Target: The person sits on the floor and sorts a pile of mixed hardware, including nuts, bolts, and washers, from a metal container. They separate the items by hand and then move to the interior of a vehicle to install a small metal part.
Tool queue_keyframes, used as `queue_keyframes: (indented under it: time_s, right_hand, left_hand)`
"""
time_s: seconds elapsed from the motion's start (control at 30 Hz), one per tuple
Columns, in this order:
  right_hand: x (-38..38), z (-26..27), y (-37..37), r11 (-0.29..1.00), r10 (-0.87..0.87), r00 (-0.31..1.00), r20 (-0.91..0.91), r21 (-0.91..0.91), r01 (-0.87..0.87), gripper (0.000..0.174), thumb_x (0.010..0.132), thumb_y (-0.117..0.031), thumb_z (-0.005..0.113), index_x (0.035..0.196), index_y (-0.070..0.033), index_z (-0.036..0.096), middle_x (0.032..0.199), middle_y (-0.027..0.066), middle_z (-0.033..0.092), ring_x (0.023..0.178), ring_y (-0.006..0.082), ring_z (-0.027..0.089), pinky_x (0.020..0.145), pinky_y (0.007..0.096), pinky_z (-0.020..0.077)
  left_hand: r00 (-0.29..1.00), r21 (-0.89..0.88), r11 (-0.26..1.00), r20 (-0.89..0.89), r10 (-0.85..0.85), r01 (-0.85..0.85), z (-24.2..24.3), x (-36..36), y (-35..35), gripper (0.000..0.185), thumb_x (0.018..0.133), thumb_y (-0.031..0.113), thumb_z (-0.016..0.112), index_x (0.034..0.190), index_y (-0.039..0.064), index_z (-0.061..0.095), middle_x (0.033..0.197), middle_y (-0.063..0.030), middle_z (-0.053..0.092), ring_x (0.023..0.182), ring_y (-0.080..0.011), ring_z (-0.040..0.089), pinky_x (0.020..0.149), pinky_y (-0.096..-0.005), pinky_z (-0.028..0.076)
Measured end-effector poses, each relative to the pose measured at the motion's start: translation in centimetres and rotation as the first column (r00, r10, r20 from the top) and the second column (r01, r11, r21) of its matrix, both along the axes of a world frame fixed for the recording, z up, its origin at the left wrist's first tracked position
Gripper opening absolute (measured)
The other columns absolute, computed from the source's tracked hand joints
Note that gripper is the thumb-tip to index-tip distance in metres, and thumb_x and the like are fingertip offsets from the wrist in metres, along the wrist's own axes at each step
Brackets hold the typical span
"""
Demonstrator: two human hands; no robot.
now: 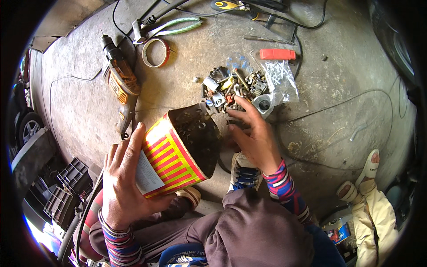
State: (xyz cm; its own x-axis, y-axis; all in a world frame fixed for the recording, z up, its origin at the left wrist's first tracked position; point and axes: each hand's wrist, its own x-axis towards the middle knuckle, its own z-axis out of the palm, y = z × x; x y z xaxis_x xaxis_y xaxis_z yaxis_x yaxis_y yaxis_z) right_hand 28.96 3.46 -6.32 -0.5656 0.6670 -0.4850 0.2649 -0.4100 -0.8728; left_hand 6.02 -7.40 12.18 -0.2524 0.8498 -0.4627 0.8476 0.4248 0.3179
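Observation:
My left hand [128, 183] grips the side of a red-and-yellow striped container [176, 160], tilted with its mouth toward the right. Small metal parts lie inside its dark interior. My right hand [255, 133] is just right of the mouth, fingers apart and curled; its fingertips are at the near edge of a pile of bolts, nuts and other small hardware [233, 86] on the concrete floor. Whether it holds a small part cannot be told. A clear plastic bag of screws [280, 80] lies against the pile's right side, below a red plastic case [277, 54].
A corded power drill [118, 73], a tape roll [155, 52] and green-handled pliers [176, 26] lie at the upper left. Black cables [333, 103] cross the floor. Another person's sandalled foot [370, 167] is at the right. Black plastic crates [71, 180] stand at the left.

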Motion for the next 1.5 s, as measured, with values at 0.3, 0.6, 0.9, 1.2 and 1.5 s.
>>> queue_keyframes:
  time_s: [0.3, 0.6, 0.9, 1.2, 1.5]
  right_hand:
    - [3.0, -2.1, 0.2, 0.979, -0.194, 0.978, 0.073, 0.079, 0.188, 0.04, 0.096, -0.001, 0.072, 0.136, -0.002, 0.068, 0.13, 0.0091, 0.076, 0.094, 0.007, 0.066, 0.081, 0.024, 0.0533]
    - [2.9, -2.3, -2.3, 0.984, -0.16, 0.971, 0.177, 0.106, 0.143, 0.026, 0.097, -0.007, 0.072, 0.123, -0.002, 0.072, 0.103, 0.0107, 0.08, 0.077, 0.0108, 0.069, 0.069, 0.0287, 0.055]
    - [-0.2, -3.4, -4.0, 0.969, 0.013, 0.979, 0.204, 0.237, -0.062, 0.035, 0.094, -0.008, 0.075, 0.127, 0.0, 0.069, 0.103, 0.0145, 0.077, 0.094, 0.0249, 0.077, 0.082, 0.0369, 0.0604]
    - [0.4, -2.9, -2.4, 0.998, 0.053, 0.995, 0.08, -0.038, -0.05, 0.03, 0.103, -0.01, 0.067, 0.131, 0.002, 0.069, 0.113, 0.0115, 0.076, 0.098, 0.0143, 0.073, 0.087, 0.0304, 0.0584]
    - [-1.1, -2.3, -1.3, 0.932, 0.343, 0.938, 0.053, -0.142, -0.333, 0.053, 0.099, -0.024, 0.079, 0.144, -0.003, 0.061, 0.116, 0.0098, 0.076, 0.096, 0.0186, 0.074, 0.086, 0.0345, 0.0589]
  left_hand:
    - [1.0, -0.01, 1.0, -0.004, -0.023, 0.023, 0.8, 0.2, -0.6, 0.123, 0.049, 0.037, 0.097, 0.155, -0.004, 0.05, 0.12, -0.0197, 0.067, 0.107, -0.0379, 0.065, 0.102, -0.0507, 0.049]
    - [0.998, 0.021, 0.999, -0.046, -0.034, 0.035, 1.8, 0.1, -1.8, 0.12, 0.051, 0.034, 0.097, 0.154, -0.004, 0.051, 0.119, -0.0201, 0.068, 0.109, -0.0388, 0.065, 0.101, -0.0513, 0.05]
    - [0.999, -0.004, 0.999, 0.004, -0.035, 0.035, 2.0, 0.1, -2.5, 0.122, 0.05, 0.027, 0.095, 0.157, -0.004, 0.046, 0.138, -0.0229, 0.063, 0.121, -0.0424, 0.062, 0.109, -0.0519, 0.047]
    - [1.0, 0.011, 1.0, 0.02, -0.007, 0.007, 1.6, 0.1, -2.4, 0.119, 0.049, 0.028, 0.095, 0.154, -0.004, 0.049, 0.132, -0.0213, 0.065, 0.118, -0.0402, 0.063, 0.107, -0.0504, 0.048]
    - [0.998, 0.011, 0.999, 0.037, -0.047, 0.046, 1.3, 0.4, -0.9, 0.116, 0.051, 0.032, 0.096, 0.153, -0.002, 0.053, 0.129, -0.021, 0.067, 0.115, -0.04, 0.065, 0.106, -0.0509, 0.05]
